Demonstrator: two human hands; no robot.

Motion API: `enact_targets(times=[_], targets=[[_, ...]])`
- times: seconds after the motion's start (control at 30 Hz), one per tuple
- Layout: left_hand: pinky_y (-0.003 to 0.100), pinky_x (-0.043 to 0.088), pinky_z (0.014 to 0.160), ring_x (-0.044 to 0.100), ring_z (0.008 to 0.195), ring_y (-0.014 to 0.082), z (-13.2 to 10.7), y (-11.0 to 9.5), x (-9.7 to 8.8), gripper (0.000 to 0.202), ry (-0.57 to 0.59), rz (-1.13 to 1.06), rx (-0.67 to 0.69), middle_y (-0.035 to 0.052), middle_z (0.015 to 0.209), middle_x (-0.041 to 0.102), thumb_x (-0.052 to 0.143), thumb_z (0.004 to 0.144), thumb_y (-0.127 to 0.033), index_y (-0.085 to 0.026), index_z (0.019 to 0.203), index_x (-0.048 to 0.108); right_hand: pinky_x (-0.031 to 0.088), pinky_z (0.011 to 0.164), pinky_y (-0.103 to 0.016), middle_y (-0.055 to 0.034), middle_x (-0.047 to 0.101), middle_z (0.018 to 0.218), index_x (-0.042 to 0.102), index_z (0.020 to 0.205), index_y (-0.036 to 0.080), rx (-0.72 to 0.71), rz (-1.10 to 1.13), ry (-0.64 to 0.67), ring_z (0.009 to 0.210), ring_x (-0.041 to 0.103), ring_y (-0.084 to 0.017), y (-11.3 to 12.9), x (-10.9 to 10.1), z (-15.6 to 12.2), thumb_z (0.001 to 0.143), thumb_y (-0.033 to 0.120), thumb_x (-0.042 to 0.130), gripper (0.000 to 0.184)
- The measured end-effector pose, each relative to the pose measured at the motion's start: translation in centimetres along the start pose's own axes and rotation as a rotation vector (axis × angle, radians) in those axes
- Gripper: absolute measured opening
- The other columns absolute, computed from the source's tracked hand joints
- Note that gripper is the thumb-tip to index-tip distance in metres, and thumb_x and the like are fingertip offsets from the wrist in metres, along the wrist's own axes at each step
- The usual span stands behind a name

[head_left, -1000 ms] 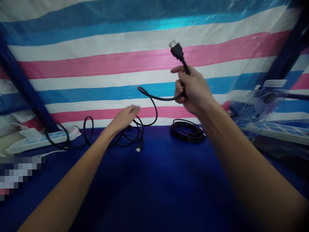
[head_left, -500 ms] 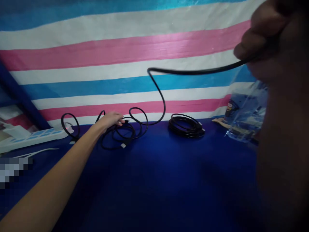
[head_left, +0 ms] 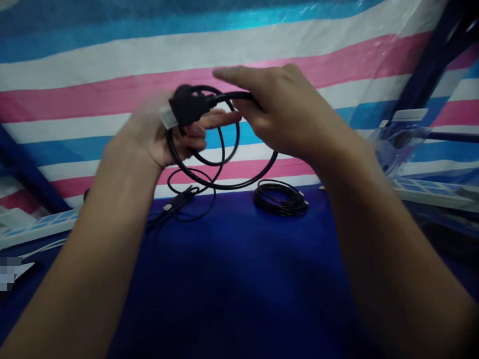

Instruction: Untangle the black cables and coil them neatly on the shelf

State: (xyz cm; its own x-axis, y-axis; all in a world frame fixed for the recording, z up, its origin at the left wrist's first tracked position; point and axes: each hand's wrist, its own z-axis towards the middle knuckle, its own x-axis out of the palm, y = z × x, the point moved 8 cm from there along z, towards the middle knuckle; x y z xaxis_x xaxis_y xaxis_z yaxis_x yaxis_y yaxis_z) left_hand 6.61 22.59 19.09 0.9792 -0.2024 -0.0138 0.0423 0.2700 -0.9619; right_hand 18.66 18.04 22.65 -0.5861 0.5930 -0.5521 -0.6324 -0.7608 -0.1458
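Note:
A black cable hangs in loops between my two hands above the blue table. Its black plug, with a pale end, lies in front of my left hand, partly hiding it. Loops of the cable pass through the left hand, whose fingers curl around them; that hand is partly blurred. On the right, my right hand pinches the cable a short way behind the plug, its index finger stretched out to the left. Below the hands, more black cable with a pale-tipped plug rests at the table's back edge.
A coiled black cable lies at the back of the blue table. White power strips stand at left and right. A clear plastic bag is at the right. A striped sheet hangs behind.
My left hand has lifted from the table with loops of cable. The right hand has come down and inward from the upper right, bringing the plug end close to the left hand.

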Motion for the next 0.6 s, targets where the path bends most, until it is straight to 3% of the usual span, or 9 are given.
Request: enact_targets(times=[0.07,0.13,0.17,0.27,0.33,0.4,0.5,0.6], targets=[[0.01,0.026,0.029,0.029,0.024,-0.0014,-0.8,-2.2,-0.2,0.045,-0.057,0.207,0.118,-0.0007,0.061,0.06,0.019,0.096,-0.042,-0.008,0.101,0.049,0.042,0.074,-0.03,-0.0024,0.059,0.117,0.052,0.119,0.025,-0.027,-0.013,-0.089,0.087,0.059,-0.018,0.0,-0.2,-0.2,0.079,0.009,0.044,0.043],[0.009,0.028,0.034,0.043,0.029,0.0009,-1.8,-3.8,0.2,0.053,-0.049,0.412,0.274,-0.0019,0.069,0.062,0.022,0.093,-0.054,-0.011,0.112,0.045,0.043,0.075,-0.029,-0.0003,0.052,0.129,0.044,0.126,0.027,-0.055,-0.021,-0.13,0.087,0.059,-0.016,0.2,-0.3,-0.3,0.075,0.006,0.044,0.055],[0.009,0.029,0.036,0.051,0.035,0.0034,-2.1,-4.0,0.8,0.051,0.012,0.503,0.319,-0.0027,0.072,0.061,0.028,0.091,-0.056,-0.013,0.112,0.047,0.043,0.076,-0.029,0.0001,0.052,0.129,0.045,0.126,0.026,-0.071,-0.021,-0.126,0.09,0.058,-0.017,0.5,-0.3,-0.3,0.073,0.005,0.044,0.056],[0.009,0.03,0.037,0.061,0.05,0.0114,-2.2,-2.4,1.8,0.046,0.172,0.763,0.263,-0.0026,0.062,0.051,0.051,0.08,-0.057,-0.012,0.087,0.059,0.042,0.074,-0.03,-0.0023,0.065,0.097,0.061,0.097,0.02,-0.076,-0.058,0.006,0.089,0.059,-0.021,1.3,0.8,0.0,0.068,0.004,0.048,0.035],[0.011,0.031,0.035,0.059,0.048,0.0135,-1.9,-1.0,1.8,0.048,0.226,0.897,0.169,-0.0017,0.055,0.046,0.056,0.075,-0.058,-0.011,0.074,0.058,0.041,0.064,-0.029,-0.0039,0.062,0.07,0.057,0.067,0.018,-0.017,-0.097,0.093,0.077,0.059,-0.02,1.2,1.6,0.2,0.068,0.008,0.053,0.011],[0.012,0.031,0.037,0.059,0.048,0.0148,-1.6,-0.3,1.6,0.046,0.242,0.981,0.132,-0.0017,0.051,0.041,0.053,0.078,-0.056,-0.011,0.072,0.058,0.037,0.056,-0.027,-0.0038,0.052,0.058,0.045,0.051,0.017,0.036,-0.088,0.146,0.067,0.055,-0.018,0.8,2.3,0.2,0.07,0.014,0.058,0.023],[0.018,0.038,0.044,0.06,0.051,0.0157,-1.4,-1.7,0.9,0.05,0.094,0.938,0.277,-0.0006,0.053,0.047,0.042,0.083,-0.057,-0.011,0.075,0.06,0.035,0.049,-0.025,-0.0011,0.048,0.057,0.045,0.053,0.018,0.134,0.33,0.166,0.056,0.049,-0.012,-0.3,3.5,0.1,0.073,0.015,0.058,0.024],[0.028,0.049,0.057,0.063,0.061,0.0162,-1.6,-3.6,-0.9,0.054,-0.116,0.676,0.487,0.001,0.07,0.058,0.027,0.088,-0.059,-0.014,0.099,0.056,0.025,0.035,-0.025,0.0058,0.035,0.046,0.053,0.066,0.019,0.352,0.935,-0.054,0.037,0.03,-0.007,-2.9,3.8,-0.2,0.077,0.018,0.058,0.013]])
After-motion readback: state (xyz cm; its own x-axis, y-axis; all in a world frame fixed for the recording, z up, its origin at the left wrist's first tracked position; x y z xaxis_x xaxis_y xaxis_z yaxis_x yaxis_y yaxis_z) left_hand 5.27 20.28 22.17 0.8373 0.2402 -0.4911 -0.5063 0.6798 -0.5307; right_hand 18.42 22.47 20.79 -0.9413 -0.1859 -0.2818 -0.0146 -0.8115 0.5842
